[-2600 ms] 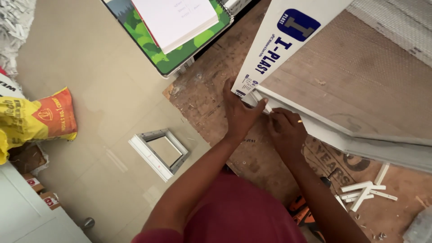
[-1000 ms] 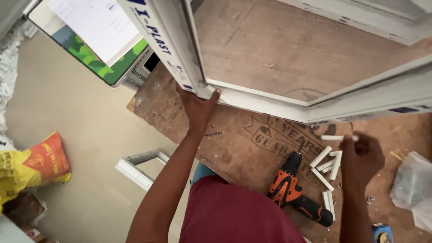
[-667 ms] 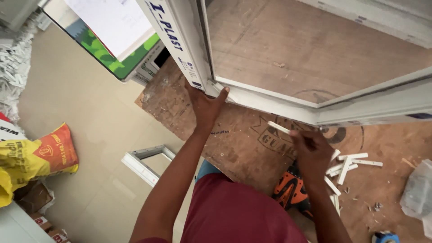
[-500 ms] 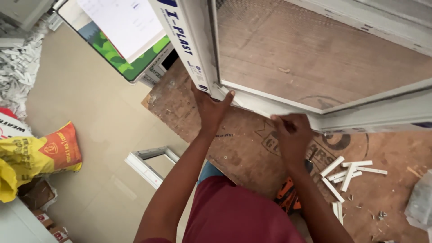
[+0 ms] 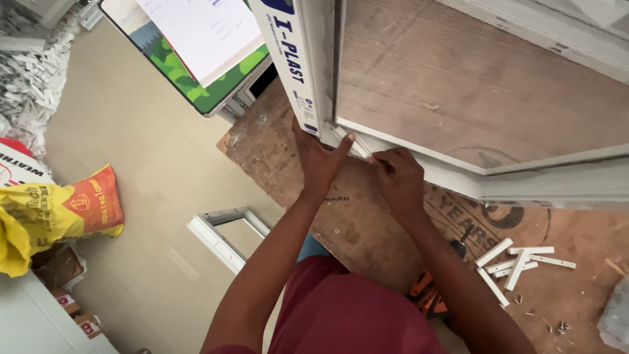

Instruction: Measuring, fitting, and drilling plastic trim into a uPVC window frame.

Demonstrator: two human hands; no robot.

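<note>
Right at the corner of the big white window frame (image 5: 314, 78) sits a thin white strip (image 5: 350, 141), lying along the frame's lower edge. Our left hand (image 5: 319, 160) is spread flat, pressing on the frame corner beside the strip. Our right hand (image 5: 398, 178) has its fingers curled together, pinching the strip's other end. The frame lies on a brown wooden surface (image 5: 367, 229). More short white strips (image 5: 514, 262) lie loose farther right on it. An orange drill (image 5: 429, 298) peeks out by our arm. A yellow bag (image 5: 49, 219) sits on the floor, far left.
</note>
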